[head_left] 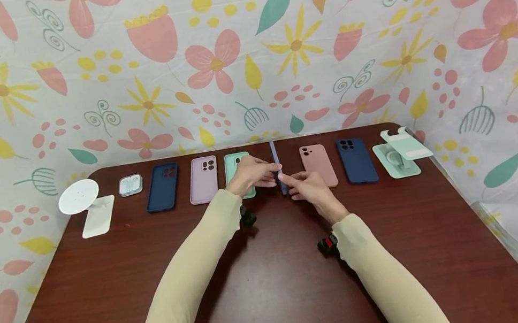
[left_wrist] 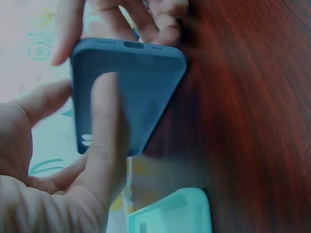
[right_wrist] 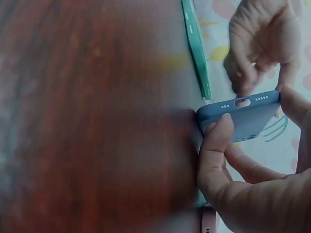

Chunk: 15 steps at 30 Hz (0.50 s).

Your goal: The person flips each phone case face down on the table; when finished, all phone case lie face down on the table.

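Both hands, the left hand (head_left: 251, 176) and right hand (head_left: 308, 188), are gripping a blue-grey phone case (head_left: 277, 167), standing it on edge at the tabletop's (head_left: 272, 267) 12 o'clock side, port cutouts showing.

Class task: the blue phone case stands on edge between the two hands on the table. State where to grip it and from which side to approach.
Grip the blue phone case by its two broad faces, one hand from each side, as the left hand and right hand do. Standing on its thin long edge, only those faces probably offer a steady hold.
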Each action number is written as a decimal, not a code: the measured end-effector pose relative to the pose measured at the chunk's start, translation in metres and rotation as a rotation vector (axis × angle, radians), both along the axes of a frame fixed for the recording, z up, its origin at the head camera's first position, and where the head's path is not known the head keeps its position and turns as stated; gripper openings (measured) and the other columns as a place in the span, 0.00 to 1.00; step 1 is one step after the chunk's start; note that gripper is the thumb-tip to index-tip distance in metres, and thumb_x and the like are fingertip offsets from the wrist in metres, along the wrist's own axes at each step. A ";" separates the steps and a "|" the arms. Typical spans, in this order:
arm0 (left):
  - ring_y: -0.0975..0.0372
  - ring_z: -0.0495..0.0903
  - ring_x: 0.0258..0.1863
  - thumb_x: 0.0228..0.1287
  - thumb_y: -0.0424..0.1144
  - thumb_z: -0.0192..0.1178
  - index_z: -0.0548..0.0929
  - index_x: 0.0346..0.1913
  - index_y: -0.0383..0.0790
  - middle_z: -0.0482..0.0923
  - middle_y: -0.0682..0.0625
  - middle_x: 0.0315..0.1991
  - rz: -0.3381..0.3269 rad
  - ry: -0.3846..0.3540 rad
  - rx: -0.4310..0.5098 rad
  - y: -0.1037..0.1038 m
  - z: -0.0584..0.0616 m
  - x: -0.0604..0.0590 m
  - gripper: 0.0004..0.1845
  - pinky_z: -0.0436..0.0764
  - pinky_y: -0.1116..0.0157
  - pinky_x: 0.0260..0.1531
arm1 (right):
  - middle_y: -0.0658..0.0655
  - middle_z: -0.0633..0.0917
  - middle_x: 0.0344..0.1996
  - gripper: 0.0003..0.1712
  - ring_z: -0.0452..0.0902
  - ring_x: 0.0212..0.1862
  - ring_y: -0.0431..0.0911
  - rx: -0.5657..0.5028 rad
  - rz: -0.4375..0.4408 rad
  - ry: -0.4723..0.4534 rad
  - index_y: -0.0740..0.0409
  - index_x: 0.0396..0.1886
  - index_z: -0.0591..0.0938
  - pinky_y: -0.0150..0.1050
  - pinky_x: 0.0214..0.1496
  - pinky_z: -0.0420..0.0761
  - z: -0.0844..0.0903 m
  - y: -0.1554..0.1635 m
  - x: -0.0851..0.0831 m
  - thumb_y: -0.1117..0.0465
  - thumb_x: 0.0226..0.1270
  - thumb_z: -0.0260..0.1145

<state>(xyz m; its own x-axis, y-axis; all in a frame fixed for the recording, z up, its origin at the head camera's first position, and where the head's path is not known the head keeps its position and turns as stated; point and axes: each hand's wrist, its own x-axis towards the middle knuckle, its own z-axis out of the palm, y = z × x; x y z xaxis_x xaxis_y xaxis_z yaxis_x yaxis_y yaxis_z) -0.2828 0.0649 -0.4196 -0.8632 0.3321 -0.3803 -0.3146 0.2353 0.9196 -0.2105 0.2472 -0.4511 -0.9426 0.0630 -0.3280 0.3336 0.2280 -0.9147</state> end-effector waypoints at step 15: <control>0.64 0.89 0.23 0.76 0.33 0.69 0.90 0.53 0.28 0.93 0.37 0.41 0.038 0.082 -0.121 -0.005 0.001 0.003 0.12 0.94 0.63 0.40 | 0.68 0.88 0.60 0.53 0.89 0.45 0.49 0.289 0.066 0.032 0.70 0.79 0.72 0.38 0.48 0.87 -0.001 -0.007 -0.003 0.38 0.70 0.77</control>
<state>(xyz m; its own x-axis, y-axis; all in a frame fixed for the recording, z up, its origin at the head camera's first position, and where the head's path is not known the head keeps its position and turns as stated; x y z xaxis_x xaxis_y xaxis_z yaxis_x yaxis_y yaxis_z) -0.2800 0.0598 -0.4186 -0.9039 0.2549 -0.3435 -0.2506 0.3353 0.9082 -0.2134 0.2404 -0.4516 -0.9572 0.0878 -0.2756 0.2816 0.5006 -0.8186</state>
